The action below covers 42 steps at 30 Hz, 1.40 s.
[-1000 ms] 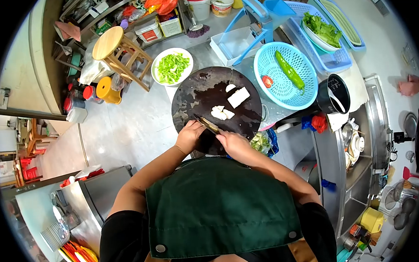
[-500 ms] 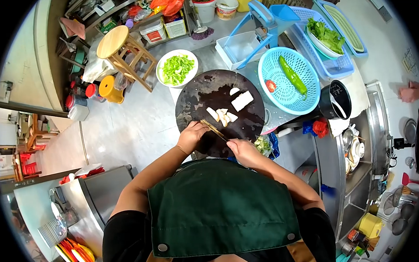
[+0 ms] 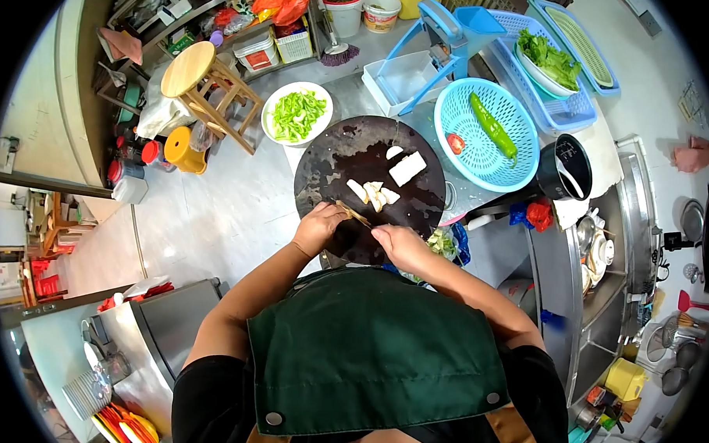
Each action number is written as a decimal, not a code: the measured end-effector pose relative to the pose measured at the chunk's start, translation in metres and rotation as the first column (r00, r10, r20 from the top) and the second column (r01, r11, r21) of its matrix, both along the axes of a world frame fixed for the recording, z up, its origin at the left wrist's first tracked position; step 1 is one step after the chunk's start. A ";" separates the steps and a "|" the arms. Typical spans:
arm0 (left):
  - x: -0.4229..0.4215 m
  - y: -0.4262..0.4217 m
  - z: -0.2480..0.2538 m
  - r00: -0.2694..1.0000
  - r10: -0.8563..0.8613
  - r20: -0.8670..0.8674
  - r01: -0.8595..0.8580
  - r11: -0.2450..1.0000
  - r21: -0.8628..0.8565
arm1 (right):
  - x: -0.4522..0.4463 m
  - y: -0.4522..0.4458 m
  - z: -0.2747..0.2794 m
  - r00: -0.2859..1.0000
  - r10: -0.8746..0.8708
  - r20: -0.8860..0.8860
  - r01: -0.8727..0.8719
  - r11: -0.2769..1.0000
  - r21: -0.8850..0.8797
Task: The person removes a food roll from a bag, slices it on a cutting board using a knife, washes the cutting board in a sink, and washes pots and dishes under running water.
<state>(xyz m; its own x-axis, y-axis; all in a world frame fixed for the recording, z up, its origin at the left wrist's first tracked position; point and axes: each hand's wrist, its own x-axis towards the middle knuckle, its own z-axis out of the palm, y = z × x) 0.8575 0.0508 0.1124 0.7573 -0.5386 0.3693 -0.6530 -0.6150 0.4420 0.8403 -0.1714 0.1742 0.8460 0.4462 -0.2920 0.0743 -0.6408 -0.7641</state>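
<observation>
A round dark cutting board [image 3: 325, 154] lies in front of me. At its near side my right hand [image 3: 399, 245] is closed around the handle end of a knife [image 3: 356, 216], whose narrow brownish blade points left. My left hand [image 3: 321, 225] is closed, with its fingertips at the blade's far end; what they pinch is hidden. Just beyond the blade lie several pale cut pieces [image 3: 376, 196]. Farther up the board are a white block [image 3: 407, 169] and a small white slice [image 3: 394, 152].
Left of the board stands a white bowl of chopped green vegetable [image 3: 297, 114]. On the right, a blue colander [image 3: 452, 115] holds a green pepper [image 3: 493, 130] and a tomato piece [image 3: 456, 143]. Beside it are a black pot [image 3: 563, 162] and a sink [image 3: 600, 339]. A wooden stool [image 3: 189, 69] stands at left.
My right hand and the knife have shifted slightly left and up, and the blade shows at a different tilt. My left hand stays at the blade's far end. The cut pieces lie as before.
</observation>
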 end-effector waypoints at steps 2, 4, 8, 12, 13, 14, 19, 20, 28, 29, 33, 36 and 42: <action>-0.002 0.000 0.004 0.999 0.028 -0.019 -0.028 1.000 0.001 | -0.004 -0.004 0.008 0.999 0.018 -0.039 -0.019 0.999 -0.029; -0.001 0.000 0.002 0.999 0.035 -0.021 -0.035 0.999 0.003 | -0.008 -0.006 0.010 1.000 -0.010 -0.019 0.009 0.999 -0.052; 0.001 0.000 0.002 0.999 0.019 -0.038 -0.019 1.000 -0.005 | 0.005 0.019 -0.013 0.997 -0.019 0.068 0.025 0.995 -0.092; 0.001 0.002 -0.002 0.999 0.020 -0.025 -0.021 0.998 -0.052 | 0.031 0.029 -0.025 0.988 -0.123 -0.094 0.123 0.992 0.004; 0.001 0.003 -0.001 0.999 0.022 -0.025 -0.024 0.998 -0.050 | 0.029 0.026 -0.021 0.988 -0.120 -0.094 0.121 0.993 0.006; -0.001 0.003 -0.001 0.999 0.046 -0.025 -0.047 0.998 -0.039 | 0.023 0.021 -0.015 0.994 -0.089 -0.055 0.090 0.996 0.009; -0.002 0.003 -0.010 0.997 0.077 0.011 -0.077 0.997 0.003 | 0.001 0.003 0.013 0.998 0.010 -0.058 -0.013 0.998 -0.054; -0.002 0.002 -0.008 0.997 0.080 -0.003 -0.080 0.997 -0.020 | 0.000 0.000 0.017 0.997 0.015 -0.073 -0.020 0.998 -0.065; 0.000 0.002 -0.012 0.997 0.071 -0.017 -0.072 0.989 -0.128 | 0.024 0.035 -0.031 0.998 -0.056 0.037 0.055 0.998 0.012; -0.001 0.002 -0.011 0.997 0.074 -0.017 -0.076 0.987 -0.139 | 0.029 0.038 -0.033 0.995 -0.082 0.057 0.077 0.994 0.081; -0.003 0.004 -0.011 0.995 0.100 -0.015 -0.101 0.990 -0.103 | 0.017 0.020 -0.009 0.997 -0.074 0.031 0.074 0.997 0.024; -0.003 0.004 -0.016 0.994 0.109 0.019 -0.107 0.991 -0.078 | 0.003 0.008 0.004 0.999 -0.029 0.020 0.028 0.999 0.020; -0.003 0.001 -0.006 0.991 0.131 -0.018 -0.133 0.976 -0.171 | 0.014 0.027 -0.004 1.000 0.003 -0.005 -0.004 0.997 -0.075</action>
<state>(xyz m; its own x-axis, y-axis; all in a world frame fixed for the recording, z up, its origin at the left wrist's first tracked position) 0.8541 0.0515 0.1065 0.8201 -0.3630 0.4424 -0.5680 -0.6105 0.5520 0.8539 -0.1442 0.1704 0.8427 0.4259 -0.3292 0.0728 -0.6961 -0.7143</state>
